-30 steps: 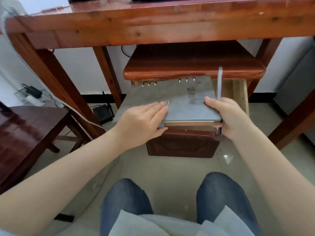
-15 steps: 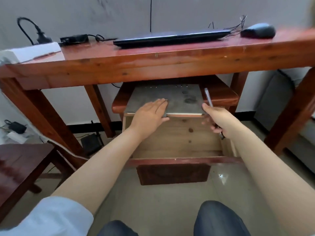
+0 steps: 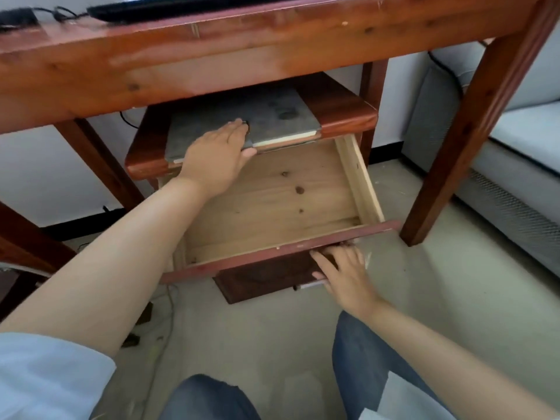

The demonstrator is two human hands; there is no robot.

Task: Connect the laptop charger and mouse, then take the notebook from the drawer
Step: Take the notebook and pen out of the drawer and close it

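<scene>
One notebook, one open drawer, one shelf, one desk, one closed laptop and two hands are in view. The grey notebook lies flat on the shelf above the drawer, its near edge overhanging slightly. The left hand rests palm-down on the notebook's near left part, fingers spread flat on the cover and thumb under the near edge. The right hand is at the drawer's front panel, fingers curled loosely against it just below the rim; a pen shows beside the thumb, and whether the hand grips it cannot be told. The drawer's wooden floor is bare beyond the fingertips.

Half a second earlier the right hand was raised beside the notebook's right edge with the pen upright; it is now down at the drawer front. The left hand is unchanged on the cover.
</scene>
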